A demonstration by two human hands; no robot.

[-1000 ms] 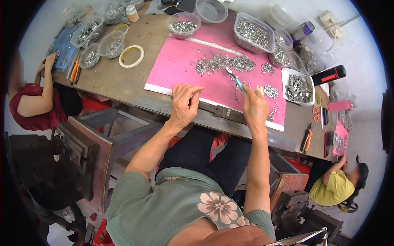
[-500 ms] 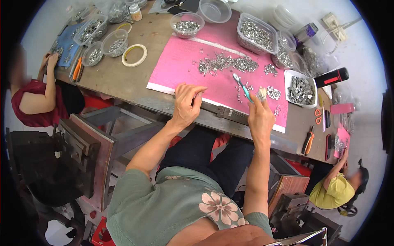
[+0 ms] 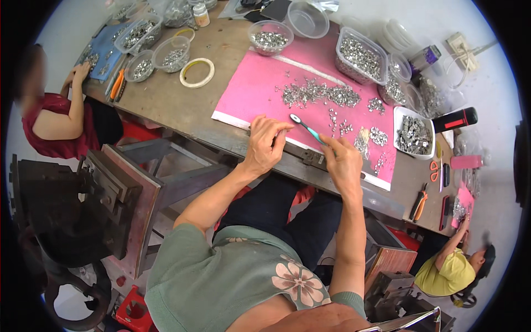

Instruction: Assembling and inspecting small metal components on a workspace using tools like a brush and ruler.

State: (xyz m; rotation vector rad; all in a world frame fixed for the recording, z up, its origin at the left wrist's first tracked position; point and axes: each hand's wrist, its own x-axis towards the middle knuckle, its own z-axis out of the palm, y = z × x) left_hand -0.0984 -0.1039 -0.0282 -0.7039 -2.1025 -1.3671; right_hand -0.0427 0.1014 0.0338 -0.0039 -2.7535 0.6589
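Note:
My right hand grips the teal handle of a toothbrush, whose white-and-dark head points left toward my other hand. My left hand hovers at the near edge of the pink mat, thumb and forefinger brought together; whatever may be between them is too small to make out. A wide heap of small silver metal parts lies beyond both hands on the mat. Smaller clusters of the parts are to the right, beside a pale bundle that I cannot identify.
Clear tubs of metal parts stand along the back, and a white tray sits at the right. A tape roll lies to the left, orange-handled pliers to the right. Two people work at either end of the bench.
The toothbrush has moved left and nearer to me, from over the parts to close by my left hand. My view has shifted slightly, while the left hand keeps its pinched shape.

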